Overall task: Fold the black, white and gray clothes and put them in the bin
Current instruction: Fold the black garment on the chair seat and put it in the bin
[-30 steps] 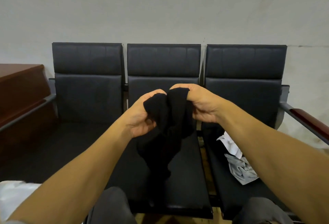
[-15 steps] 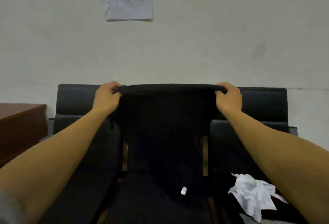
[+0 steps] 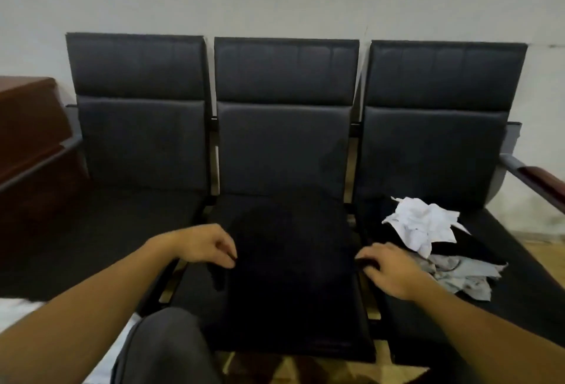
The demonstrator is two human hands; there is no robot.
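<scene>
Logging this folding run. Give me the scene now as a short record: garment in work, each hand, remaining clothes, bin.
garment in work: black garment spread flat on the middle seat
left hand: pinches the garment's left edge
right hand: fingers curled on its right edge
remaining clothes: white garment, gray garment and dark cloth heaped on the right seat
bin: not in view

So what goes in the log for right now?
black garment: flat on middle seat | left hand: pinching edge | right hand: gripping edge | unfolded
</scene>
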